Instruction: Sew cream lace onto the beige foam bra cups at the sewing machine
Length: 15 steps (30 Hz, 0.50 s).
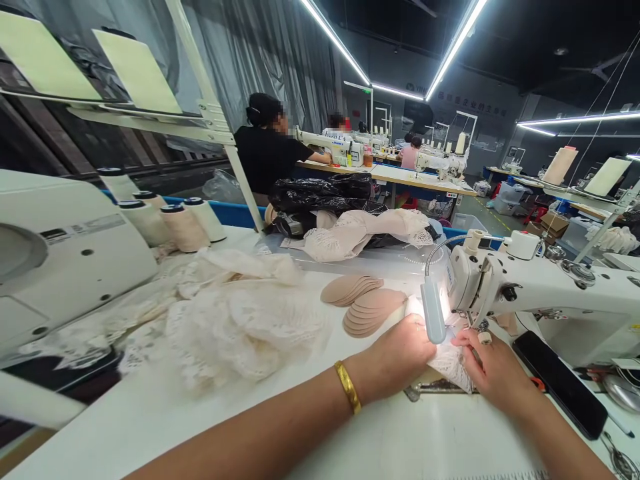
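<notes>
A white lace piece (454, 367) lies under the head of the sewing machine (500, 283), brightly lit by a grey lamp (433, 312) on a bent metal neck. My left hand (400, 357) is closed on the left side of the lace, fingers curled and partly hidden behind the lamp. On the other side, my right hand (493, 363) pinches the lace close to the needle area, thumb below the fingers. The needle itself is hard to make out. Just beyond my left hand sit two fanned stacks of beige pads (373, 313).
Loose cream lace (240, 320) heaps over the table's left side, beside thread cones (185, 227) and another white machine (65, 233). Finished-looking lace bras (345, 237) rest on black plastic behind. A phone (560, 383) lies right of my right hand. A co-worker (263, 147) sits farther back.
</notes>
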Tool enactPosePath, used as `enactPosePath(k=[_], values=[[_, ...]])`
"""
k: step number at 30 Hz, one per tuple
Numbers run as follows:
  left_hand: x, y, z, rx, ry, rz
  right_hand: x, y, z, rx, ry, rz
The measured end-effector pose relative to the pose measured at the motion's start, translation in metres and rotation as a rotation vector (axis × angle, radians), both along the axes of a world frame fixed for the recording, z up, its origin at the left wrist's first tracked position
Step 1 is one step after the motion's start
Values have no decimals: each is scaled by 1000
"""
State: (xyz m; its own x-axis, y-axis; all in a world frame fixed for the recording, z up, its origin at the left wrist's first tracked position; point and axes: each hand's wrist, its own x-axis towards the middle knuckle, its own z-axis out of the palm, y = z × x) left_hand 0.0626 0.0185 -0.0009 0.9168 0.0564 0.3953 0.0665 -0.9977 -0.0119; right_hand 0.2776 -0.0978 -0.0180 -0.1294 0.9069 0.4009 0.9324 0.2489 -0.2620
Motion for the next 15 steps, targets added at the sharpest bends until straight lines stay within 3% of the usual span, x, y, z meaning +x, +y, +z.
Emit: enactPosePath(k=[5, 8, 12, 15], values=[[-13, -7, 18, -120, 73, 84, -3, -7, -5, 113, -131, 36], [-13, -13, 27, -234, 110, 115, -11, -11, 0, 146, -102, 159], [-13, -16, 36, -410, 166, -21, -21, -12, 10, 101, -61, 328], [-18, -15, 39, -446, 251, -38, -21, -9, 10, 58, -75, 301]])
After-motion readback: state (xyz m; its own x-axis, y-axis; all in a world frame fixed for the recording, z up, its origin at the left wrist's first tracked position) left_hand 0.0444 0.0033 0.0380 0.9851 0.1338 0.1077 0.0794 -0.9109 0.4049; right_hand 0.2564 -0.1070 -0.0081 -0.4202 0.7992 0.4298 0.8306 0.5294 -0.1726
